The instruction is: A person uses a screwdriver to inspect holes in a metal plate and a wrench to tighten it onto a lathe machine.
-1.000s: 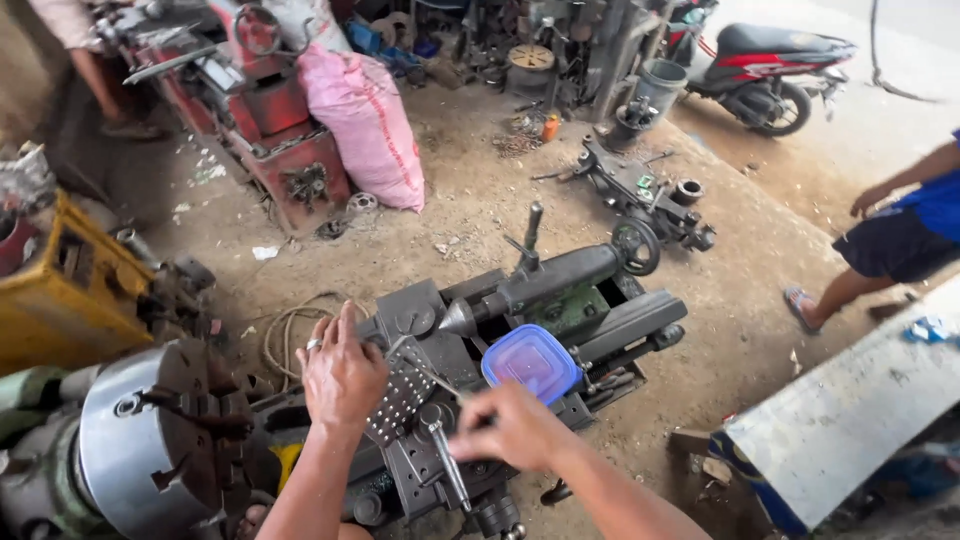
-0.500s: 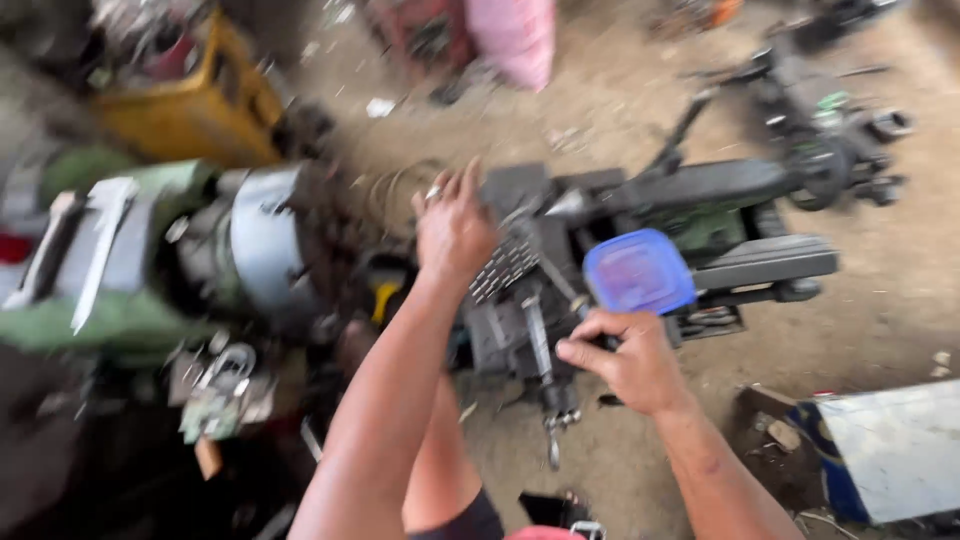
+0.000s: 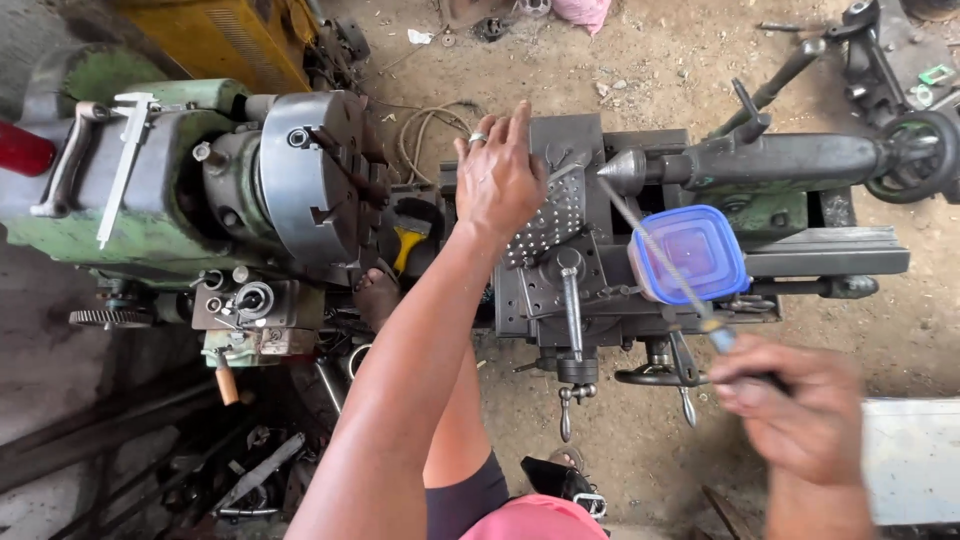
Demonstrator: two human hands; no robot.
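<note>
Closed in a fist, the right hand [image 3: 790, 405] grips the handle of a long thin rod-like tool [image 3: 655, 255]. Rod axis runs from the fist toward 11 o'clock, over the blue-lidded container [image 3: 690, 252], tip near the tailstock centre [image 3: 625, 170]. Left hand [image 3: 500, 175] lies flat, fingers spread, on the perforated plate [image 3: 550, 225], at 9 o'clock from the tip and nearer the chuck [image 3: 310, 185].

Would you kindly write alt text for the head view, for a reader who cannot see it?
Seen from above, a person's left hand rests on a grey perforated metal plate atop an old green-and-grey metal lathe, while the right hand holds a thin metal rod slanting over a blue-lidded plastic box.
</note>
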